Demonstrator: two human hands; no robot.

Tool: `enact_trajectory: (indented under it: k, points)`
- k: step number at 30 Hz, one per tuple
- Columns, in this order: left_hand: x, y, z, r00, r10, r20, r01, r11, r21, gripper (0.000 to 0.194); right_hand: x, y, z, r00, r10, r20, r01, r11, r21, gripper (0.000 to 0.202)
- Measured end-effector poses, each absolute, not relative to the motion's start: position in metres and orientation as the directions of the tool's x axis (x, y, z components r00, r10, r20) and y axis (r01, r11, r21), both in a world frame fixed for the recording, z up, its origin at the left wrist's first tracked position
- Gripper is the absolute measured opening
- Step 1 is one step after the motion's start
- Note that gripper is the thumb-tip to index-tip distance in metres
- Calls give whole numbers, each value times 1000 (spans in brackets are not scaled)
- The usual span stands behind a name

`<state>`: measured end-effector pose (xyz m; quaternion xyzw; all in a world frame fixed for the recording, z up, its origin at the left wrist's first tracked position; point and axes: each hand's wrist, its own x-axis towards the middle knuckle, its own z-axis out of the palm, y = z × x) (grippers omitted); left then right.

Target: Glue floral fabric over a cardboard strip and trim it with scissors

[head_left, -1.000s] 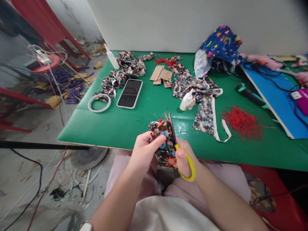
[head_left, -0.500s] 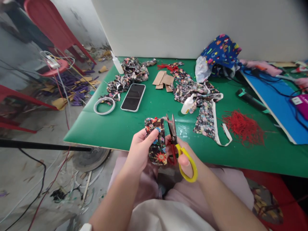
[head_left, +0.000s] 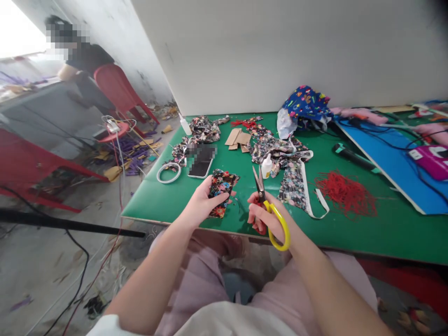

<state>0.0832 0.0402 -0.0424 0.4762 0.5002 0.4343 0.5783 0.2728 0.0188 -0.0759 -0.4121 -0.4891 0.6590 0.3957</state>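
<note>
My left hand (head_left: 200, 201) grips a small dark floral cloth piece (head_left: 221, 186), thumb on top, over the front edge of the green table (head_left: 231, 161). To its right, my right hand (head_left: 268, 215) holds scissors (head_left: 279, 226) with one yellow and one red handle. Their blades point away from me, slightly parted, with no cloth between them. A white glue bottle (head_left: 266, 167) stands just beyond the blade tips. Beside it lies gathered floral fabric (head_left: 294, 184) with a white band.
A phone (head_left: 200, 167), tape roll (head_left: 168, 173), brown card pieces (head_left: 238, 137) and another bottle (head_left: 185, 126) lie left and behind. Red threads (head_left: 345, 193) and a blue board (head_left: 385, 161) are right. A person (head_left: 87, 60) sits far left; a black pole (head_left: 70, 222) crosses low left.
The view has tilted up, showing the person at the far left. My hands have moved apart; the scissors have drawn away from the cloth, which now lies lower and flatter over the table.
</note>
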Motion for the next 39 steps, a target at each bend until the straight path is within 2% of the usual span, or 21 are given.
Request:
enact_trajectory:
  k: [5,7,11,16,19,22,24,27,30,32,39]
  points:
    - [73,65,-31,233,971,-48,327,-32,945,24,274,27,-87,-263,962,-73,-128,-109,-986,38]
    - [71,78,-30,274,961,-42,384,-69,921,15,275,30,-89,-243,969,-33,-142,-69,-988,43]
    - [74,99,-35,282,958,-42,274,-38,961,25,276,36,-76,-212,977,7,-138,-23,-990,38]
    - [80,106,-45,299,948,-113,28,109,994,37,275,64,-41,-81,996,37,-57,32,-998,32]
    - [76,105,-48,355,927,-118,-88,159,983,36,271,86,-29,-25,996,87,19,88,-996,36]
    - [71,102,-49,401,907,-127,-164,208,964,32,262,97,-28,-70,995,73,-1,73,-997,36]
    - [71,99,-50,406,902,-149,-165,232,958,36,256,98,-31,-119,992,49,-25,46,-999,33]
    - [77,96,-50,347,928,-135,-112,184,977,48,251,96,-36,-77,996,40,-40,37,-998,29]
    - [86,91,-51,293,951,-102,2,106,994,41,251,97,-40,-22,999,25,-39,25,-999,29]
    - [90,88,-52,326,938,-115,45,106,993,38,252,99,-43,-4,1000,30,-29,30,-999,29]
    - [89,85,-64,452,881,-140,-47,180,983,40,254,99,-45,-3,994,108,16,108,-994,26]
